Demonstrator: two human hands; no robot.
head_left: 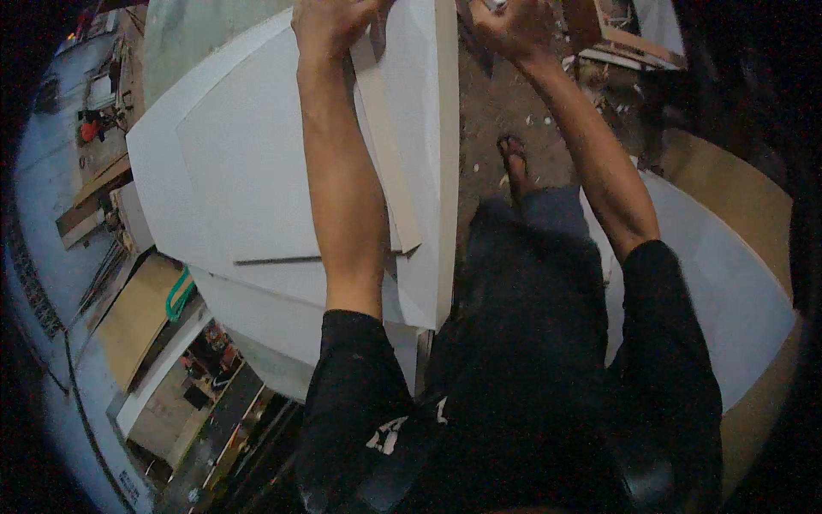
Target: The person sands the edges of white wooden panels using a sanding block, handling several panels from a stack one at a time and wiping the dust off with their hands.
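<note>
At the top edge my left hand (332, 24) is closed over a large white board (244, 146), its fingers partly cut off by the picture's edge. Beside it, a long pale strip (390, 163) lies along the board; whether the hand grips this strip I cannot tell. My right hand (521, 32), beyond the board's right edge, is curled round something small with a pale, shiny end (495, 4). Its kind does not show. A thin dark straight bar (276, 260) lies across the board near my left forearm.
The board's thick cream edge (447, 163) runs close to my body. More boards (711, 274) lean at the right. Scraps dot the brown floor (539, 154), near a sandalled foot (514, 152). Wooden pieces (94, 201) and a green looped item (178, 295) lie at the left.
</note>
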